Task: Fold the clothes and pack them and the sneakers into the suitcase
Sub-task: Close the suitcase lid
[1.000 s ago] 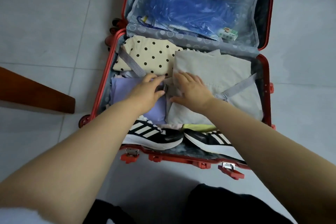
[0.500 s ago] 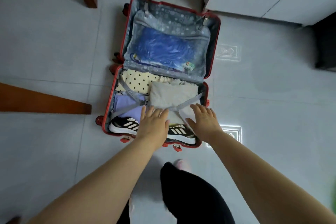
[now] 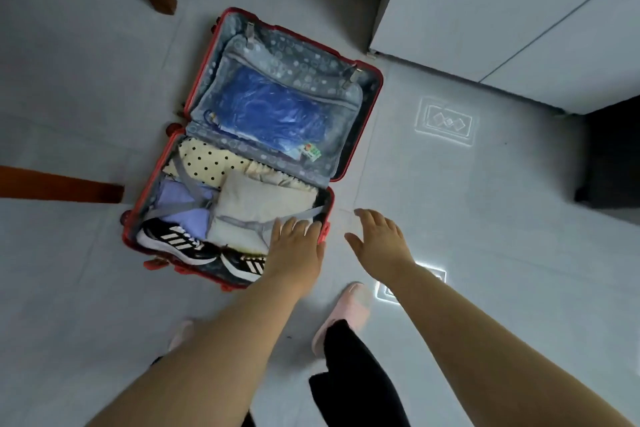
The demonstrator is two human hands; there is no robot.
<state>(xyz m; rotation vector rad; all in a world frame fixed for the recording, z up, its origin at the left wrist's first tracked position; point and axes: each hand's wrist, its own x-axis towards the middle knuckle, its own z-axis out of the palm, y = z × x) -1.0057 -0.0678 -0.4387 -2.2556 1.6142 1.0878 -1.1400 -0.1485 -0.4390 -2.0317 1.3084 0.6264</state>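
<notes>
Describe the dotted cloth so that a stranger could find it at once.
Look at the open red suitcase on the floor. In its nearer half, the dotted cloth lies in the far left corner. It alone is cream with black dots; its neighbours are plain.

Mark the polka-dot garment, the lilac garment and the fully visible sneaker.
polka-dot garment (image 3: 207, 161): head view, dotted cream panel.
lilac garment (image 3: 173, 194): head view, fold between straps.
sneaker (image 3: 176, 237): head view, striped side.

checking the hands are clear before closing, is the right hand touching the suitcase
Apart. The head view shows bare tile between the open right hand and the suitcase rim.
</notes>
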